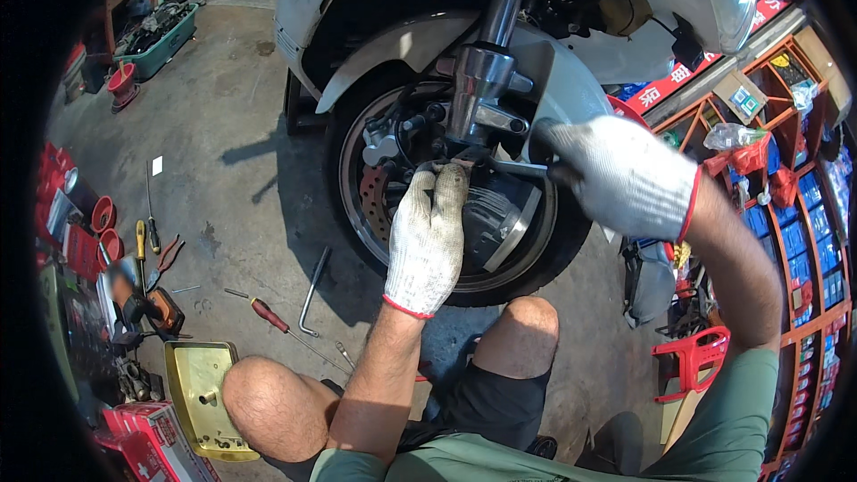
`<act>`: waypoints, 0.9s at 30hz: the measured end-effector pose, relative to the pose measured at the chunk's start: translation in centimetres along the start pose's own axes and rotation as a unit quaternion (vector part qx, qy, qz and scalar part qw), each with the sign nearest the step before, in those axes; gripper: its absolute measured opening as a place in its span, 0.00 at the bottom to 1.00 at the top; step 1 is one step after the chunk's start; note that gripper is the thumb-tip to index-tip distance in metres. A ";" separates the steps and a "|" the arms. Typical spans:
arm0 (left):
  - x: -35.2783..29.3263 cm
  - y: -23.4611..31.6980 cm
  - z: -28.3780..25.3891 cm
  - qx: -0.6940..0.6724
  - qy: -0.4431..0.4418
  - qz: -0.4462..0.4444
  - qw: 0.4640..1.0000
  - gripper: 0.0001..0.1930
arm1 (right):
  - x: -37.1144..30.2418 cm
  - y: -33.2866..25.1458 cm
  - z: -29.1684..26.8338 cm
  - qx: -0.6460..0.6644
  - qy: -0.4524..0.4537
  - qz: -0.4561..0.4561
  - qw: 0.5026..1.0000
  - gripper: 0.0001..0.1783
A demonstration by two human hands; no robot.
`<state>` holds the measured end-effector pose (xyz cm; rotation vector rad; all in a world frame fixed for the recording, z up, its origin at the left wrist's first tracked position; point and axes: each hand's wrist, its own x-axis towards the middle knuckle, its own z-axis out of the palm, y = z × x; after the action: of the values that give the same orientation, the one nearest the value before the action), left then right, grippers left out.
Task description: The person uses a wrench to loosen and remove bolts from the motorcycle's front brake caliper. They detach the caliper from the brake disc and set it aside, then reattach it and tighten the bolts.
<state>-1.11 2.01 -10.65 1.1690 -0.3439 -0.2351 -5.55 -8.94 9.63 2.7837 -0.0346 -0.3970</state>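
Note:
The front wheel (571,245) of a pale scooter stands in front of me, with a chrome fork leg (473,94) above its hub. My left hand (427,236), in a white knitted glove with dirty fingertips, is closed at the lower end of the fork. What its fingertips pinch is hidden. My right hand (620,174), gloved too, grips the outer end of a silver wrench (520,168). The wrench reaches left toward my left fingertips; its working end is hard to make out. Beside my left hand are a drilled brake disc (373,201) and a silver brake caliper (382,148).
On the floor to the left lie a red-handled screwdriver (270,314), a bent steel bar wrench (314,293), pliers (164,261) and a yellow metal tray (183,355). A red stool (692,361) and orange shelving (794,336) stand at right. A green bin (165,52) sits far left.

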 end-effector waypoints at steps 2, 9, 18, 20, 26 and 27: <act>0.1 -0.2 0.0 -0.001 -0.004 0.000 1.000 0.20 | -1.7 0.3 3.2 0.038 0.063 -0.042 0.996 0.08; 0.0 -0.2 0.1 -0.006 0.001 0.025 1.000 0.21 | -2.0 0.5 3.7 0.112 0.103 -0.075 0.986 0.12; -0.1 -0.2 0.3 -0.027 0.003 0.022 0.999 0.21 | 0.7 0.2 -1.0 -0.049 0.014 -0.027 0.998 0.08; -0.1 -0.2 0.4 -0.037 0.003 0.033 0.999 0.21 | 0.6 -0.4 -1.4 -0.075 0.002 -0.033 0.997 0.09; -0.1 0.0 -0.1 -0.016 0.000 0.017 1.000 0.21 | -1.4 -0.5 2.3 0.021 0.055 -0.028 0.998 0.10; -0.1 -0.3 0.1 -0.017 -0.004 0.025 1.000 0.21 | -2.2 -0.6 4.0 0.058 0.072 -0.008 0.996 0.10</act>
<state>-1.19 1.85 -10.93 1.1257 -0.3744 -0.2017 -8.82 -9.52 6.40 2.9215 -0.0025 -0.2034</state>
